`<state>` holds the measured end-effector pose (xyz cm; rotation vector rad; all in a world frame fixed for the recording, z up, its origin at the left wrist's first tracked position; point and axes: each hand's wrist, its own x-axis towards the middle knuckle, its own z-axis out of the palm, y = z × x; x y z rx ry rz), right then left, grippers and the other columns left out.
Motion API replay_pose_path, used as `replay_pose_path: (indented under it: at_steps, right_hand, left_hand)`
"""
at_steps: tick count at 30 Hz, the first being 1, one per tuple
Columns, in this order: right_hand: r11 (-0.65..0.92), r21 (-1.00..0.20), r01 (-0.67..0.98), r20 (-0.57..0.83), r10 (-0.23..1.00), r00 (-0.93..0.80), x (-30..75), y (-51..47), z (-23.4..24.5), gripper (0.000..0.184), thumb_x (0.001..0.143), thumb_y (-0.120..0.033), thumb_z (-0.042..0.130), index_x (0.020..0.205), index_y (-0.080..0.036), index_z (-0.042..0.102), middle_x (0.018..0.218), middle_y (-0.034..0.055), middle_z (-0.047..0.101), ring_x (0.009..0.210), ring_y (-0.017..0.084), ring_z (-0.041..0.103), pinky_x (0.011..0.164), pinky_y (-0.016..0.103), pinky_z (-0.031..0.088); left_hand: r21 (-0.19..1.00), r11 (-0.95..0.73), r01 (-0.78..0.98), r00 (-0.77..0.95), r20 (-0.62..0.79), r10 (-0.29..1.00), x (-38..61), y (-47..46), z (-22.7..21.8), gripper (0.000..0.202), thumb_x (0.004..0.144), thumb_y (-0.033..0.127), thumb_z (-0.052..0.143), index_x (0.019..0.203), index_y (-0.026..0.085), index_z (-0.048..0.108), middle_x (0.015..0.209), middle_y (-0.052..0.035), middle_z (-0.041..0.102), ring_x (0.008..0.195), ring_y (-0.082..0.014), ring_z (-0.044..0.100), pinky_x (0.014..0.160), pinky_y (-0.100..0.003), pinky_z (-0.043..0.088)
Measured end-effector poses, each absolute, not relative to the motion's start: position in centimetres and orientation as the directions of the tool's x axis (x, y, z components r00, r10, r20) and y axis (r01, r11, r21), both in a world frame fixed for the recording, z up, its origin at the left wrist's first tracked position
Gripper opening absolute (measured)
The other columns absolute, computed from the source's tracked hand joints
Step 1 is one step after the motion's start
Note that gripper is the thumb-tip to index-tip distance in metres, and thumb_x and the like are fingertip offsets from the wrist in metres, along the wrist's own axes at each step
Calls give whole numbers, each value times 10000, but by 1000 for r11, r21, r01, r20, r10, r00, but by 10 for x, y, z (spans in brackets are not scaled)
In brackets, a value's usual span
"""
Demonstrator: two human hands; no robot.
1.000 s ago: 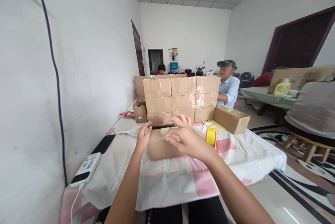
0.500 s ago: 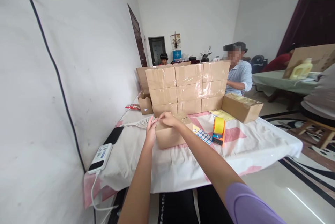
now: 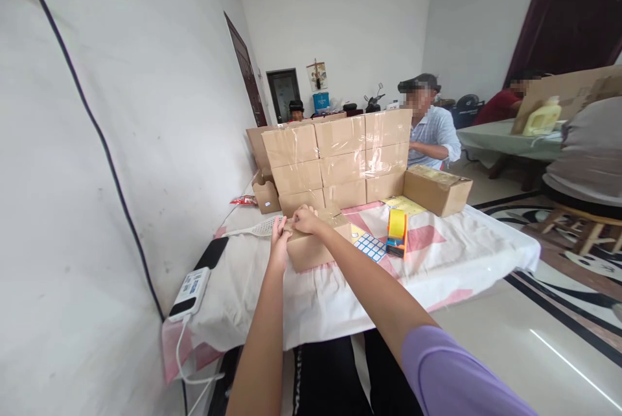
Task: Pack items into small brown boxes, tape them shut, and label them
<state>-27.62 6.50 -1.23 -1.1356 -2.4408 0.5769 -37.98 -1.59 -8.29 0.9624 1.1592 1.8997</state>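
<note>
A small closed cardboard box [image 3: 318, 253] lies on the table in front of me, its upper left end under both hands. My left hand [image 3: 278, 241] is held against that left end, fingers bent at the edge and thumb beside it. Curled over the top near the same corner, my right hand [image 3: 305, 219] has its fingers pressed together; whatever lies between them is too small to make out. To the right of the box stands a tape dispenser [image 3: 397, 233] with a yellow roll and orange and blue body. A sheet of blue-bordered labels [image 3: 370, 247] lies between them.
Taped cardboard boxes [image 3: 340, 160] form a wall behind my box. Another box [image 3: 437, 189] sits at the right. A white fly swatter [image 3: 262, 228], an open carton [image 3: 265, 194] and a power strip [image 3: 190, 293] are on the left. A co-worker [image 3: 430, 127] sits beyond the stack.
The view has turned slightly to the right, so things on the table appear further left. Both hands stay at the box's left corner, with only small finger movement.
</note>
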Motion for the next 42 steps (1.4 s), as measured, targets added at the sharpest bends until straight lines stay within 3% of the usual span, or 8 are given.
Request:
replay_pose_path:
  at_steps: [4, 8, 17, 20, 27, 34, 37, 42]
  right_hand:
    - [546, -497, 674, 150, 820, -553, -276, 63, -11, 369, 809, -353, 699, 1135, -180, 699, 1440, 136, 479, 1300, 304, 457, 1048, 344, 354]
    - [468, -490, 735, 165, 878, -449, -281, 62, -11, 786, 843, -430, 693, 1518, -191, 369, 1617, 176, 247, 1439, 329, 316, 1120, 394, 284]
    - [260, -469, 844, 12, 957, -288, -277, 68, -3, 639, 934, -568, 499, 1303, -66, 643, 1473, 283, 482, 1474, 442, 236, 1157, 661, -29]
    - [171, -549, 818, -57, 969, -241, -239, 92, 6, 662, 884, -587, 568, 1288, -68, 647, 1446, 293, 508, 1449, 482, 278, 1128, 727, 73]
    - [195, -892, 408, -33, 872, -489, -114, 88, -30, 449, 970, -537, 457, 1176, -204, 676, 1135, 96, 729, 1051, 265, 677, 908, 433, 552]
    - [373, -924, -81, 374, 842, -389, -97, -9, -142, 759, 978, -604, 436, 1600, -273, 155, 1668, 78, 208, 1552, 189, 175, 1274, 420, 161]
    - [389, -920, 49, 346, 864, -366, -95, -23, -159, 796, 975, -613, 432, 1615, -231, 152, 1691, 86, 119, 1574, 212, 63, 1292, 447, 67]
    - [437, -726, 531, 360, 900, -247, -76, 16, -133, 510, 1033, -288, 297, 1499, -129, 429, 1574, 143, 401, 1480, 203, 339, 1244, 388, 262]
  left_hand:
    - [908, -368, -200, -482, 236, 844, -377, -15, -85, 831, 774, 156, 585, 1546, 290, 308, 1633, -67, 339, 1442, -251, 419, 1143, -362, 412]
    - [907, -377, -189, -490, 246, 836, -375, -15, -87, 805, 793, 177, 578, 1545, 289, 315, 1636, -70, 332, 1448, -248, 411, 1163, -377, 393]
    - [923, -350, -160, -510, 226, 830, -372, -22, -83, 671, 793, 175, 596, 1452, 256, 497, 1619, -51, 367, 1481, -257, 358, 1215, -381, 321]
    - [929, -328, -169, -509, 203, 836, -372, -27, -82, 639, 793, 182, 619, 1422, 257, 535, 1613, -40, 379, 1501, -260, 316, 1243, -399, 264]
    - [916, -299, -266, -453, 155, 878, -376, -19, -89, 569, 777, 211, 632, 1340, 283, 603, 1583, 3, 434, 1487, -238, 346, 1259, -406, 226]
    - [908, -233, -347, -448, 58, 892, -381, -14, -92, 487, 681, 208, 659, 1163, 255, 720, 1337, -9, 671, 1395, -284, 477, 1248, -460, 257]
    - [916, -199, -347, -462, 18, 887, -384, -25, -91, 470, 685, 238, 677, 1151, 262, 732, 1297, 0, 691, 1379, -280, 489, 1246, -439, 266]
    - [903, -274, -330, -539, 58, 840, -380, -47, -96, 433, 712, 240, 670, 1137, 285, 738, 1326, 26, 669, 1380, -247, 480, 1251, -403, 265]
